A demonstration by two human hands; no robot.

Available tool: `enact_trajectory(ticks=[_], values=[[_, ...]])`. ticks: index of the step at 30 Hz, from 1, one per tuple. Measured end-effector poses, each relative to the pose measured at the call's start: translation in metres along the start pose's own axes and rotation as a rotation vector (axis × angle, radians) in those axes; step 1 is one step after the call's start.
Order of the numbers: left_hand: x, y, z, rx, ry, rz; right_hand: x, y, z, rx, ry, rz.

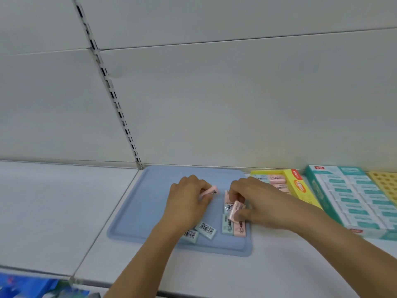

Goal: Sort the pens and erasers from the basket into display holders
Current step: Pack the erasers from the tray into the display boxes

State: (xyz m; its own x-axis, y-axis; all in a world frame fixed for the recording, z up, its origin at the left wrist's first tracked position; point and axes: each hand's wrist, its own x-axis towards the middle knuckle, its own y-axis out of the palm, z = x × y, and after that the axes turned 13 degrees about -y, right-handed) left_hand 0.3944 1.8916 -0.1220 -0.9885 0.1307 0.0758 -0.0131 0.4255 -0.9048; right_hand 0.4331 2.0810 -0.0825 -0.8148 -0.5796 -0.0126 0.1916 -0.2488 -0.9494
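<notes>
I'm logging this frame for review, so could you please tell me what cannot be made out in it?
All in the head view:
- Printing on the erasers on the blue tray: too small and blurred to read.
- The eraser under the left forearm: partly covered.
- How many erasers the right hand holds in its grip: fingers hide part.
- The yellow eraser box: the right hand hides much of its contents.
- The teal box and yellow holder: cut off by the right edge.

Both arms fwd; left hand (189,201) & right hand (253,203) fingers curled.
</notes>
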Motion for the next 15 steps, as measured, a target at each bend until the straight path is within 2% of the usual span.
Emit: enact_trajectory(ticks=[3,4,6,8,9,12,15], values=[[-0.008,-0.004,-0.012,-0.573,-0.165,0.026,-0.009,0.002,0.000,0.123,0.020,-0.058],[-0.011,-0.005,-0.019,-0.729,-0.197,0.085,-0.012,0.001,-0.002,0.189,0.043,-0.127],[-0.016,-0.007,-0.032,-0.877,-0.208,0.188,-0.021,-0.007,-0.016,0.334,0.143,-0.371],[-0.018,-0.005,-0.043,-0.911,-0.194,0.244,-0.033,-0.019,-0.038,0.359,0.277,-0.589],[-0.018,-0.003,-0.048,-0.919,-0.187,0.268,-0.038,-0.024,-0.048,0.331,0.342,-0.617],[-0.017,0.006,-0.063,-0.864,-0.178,0.330,-0.047,-0.026,-0.068,0.226,0.520,-0.569],[-0.015,0.017,-0.076,-0.699,-0.128,0.317,-0.045,-0.018,-0.073,0.182,0.575,-0.590]])
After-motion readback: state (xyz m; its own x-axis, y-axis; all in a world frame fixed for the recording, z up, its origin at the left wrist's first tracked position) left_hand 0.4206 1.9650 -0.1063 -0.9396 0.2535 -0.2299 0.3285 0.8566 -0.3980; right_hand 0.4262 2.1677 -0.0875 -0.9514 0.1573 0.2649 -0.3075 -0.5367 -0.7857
